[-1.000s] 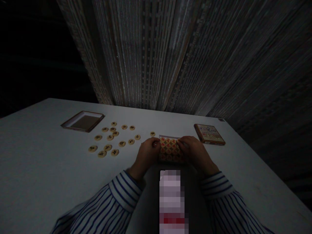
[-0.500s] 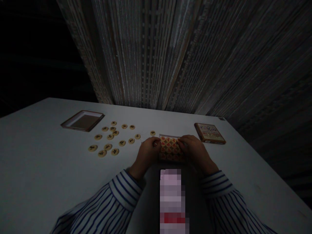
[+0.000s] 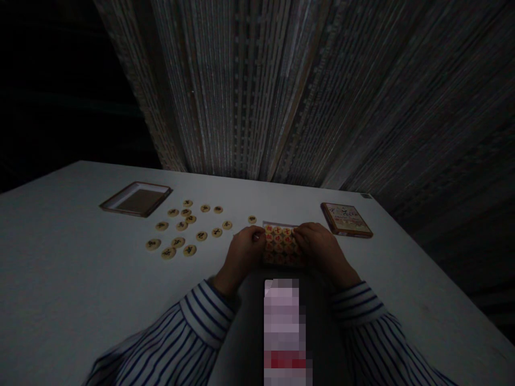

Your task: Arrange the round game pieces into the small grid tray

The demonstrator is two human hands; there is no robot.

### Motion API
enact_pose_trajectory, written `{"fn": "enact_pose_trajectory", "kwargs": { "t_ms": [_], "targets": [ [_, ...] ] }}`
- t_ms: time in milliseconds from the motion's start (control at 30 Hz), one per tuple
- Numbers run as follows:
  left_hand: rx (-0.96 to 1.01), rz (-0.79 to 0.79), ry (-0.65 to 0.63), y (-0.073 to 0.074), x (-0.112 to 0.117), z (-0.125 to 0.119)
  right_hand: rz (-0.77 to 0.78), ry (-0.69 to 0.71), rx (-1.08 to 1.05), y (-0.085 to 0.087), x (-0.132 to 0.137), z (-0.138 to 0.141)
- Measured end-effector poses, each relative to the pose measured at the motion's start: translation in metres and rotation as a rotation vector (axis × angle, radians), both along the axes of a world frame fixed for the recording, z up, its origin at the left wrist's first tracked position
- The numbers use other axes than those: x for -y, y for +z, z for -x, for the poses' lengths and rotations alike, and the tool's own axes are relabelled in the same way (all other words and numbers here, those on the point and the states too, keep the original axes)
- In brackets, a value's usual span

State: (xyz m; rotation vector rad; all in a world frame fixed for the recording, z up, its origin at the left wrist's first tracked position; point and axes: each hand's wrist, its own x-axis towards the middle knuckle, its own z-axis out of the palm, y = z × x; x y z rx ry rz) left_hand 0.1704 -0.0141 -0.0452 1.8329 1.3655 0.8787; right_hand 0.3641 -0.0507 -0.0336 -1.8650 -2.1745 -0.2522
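Note:
Several Chinese chess pieces (image 3: 277, 239) with red characters sit in close rows in a shallow box (image 3: 280, 223), whose pale far rim shows. My left hand (image 3: 244, 247) is closed at the box's left side, thumb and fingers bent against the end of the rows. At the right side my right hand (image 3: 319, 246) is closed too, its fingertips touching the far right corner. The near rows are dim in shadow. To the left, loose Chinese chess pieces (image 3: 182, 225) with black characters lie scattered on the white table (image 3: 100, 279), two of them partly overlapping.
An open shallow tray (image 3: 140, 198) with a brown rim stands at the back left. A flat printed box (image 3: 348, 220) lies to the right. Below the hands is a bright, pixelated patch (image 3: 284, 327). A striped curtain (image 3: 249, 96) hangs behind the table's far edge.

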Motion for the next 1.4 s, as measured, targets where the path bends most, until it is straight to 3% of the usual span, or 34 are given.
{"fn": "enact_pose_trajectory", "kwargs": {
  "t_ms": [1400],
  "targets": [
    [0.008,-0.01,-0.018,-0.0023,-0.0001,0.0007,0.072,-0.039,0.088,0.0053,-0.0016,0.0053]
  ]
}}
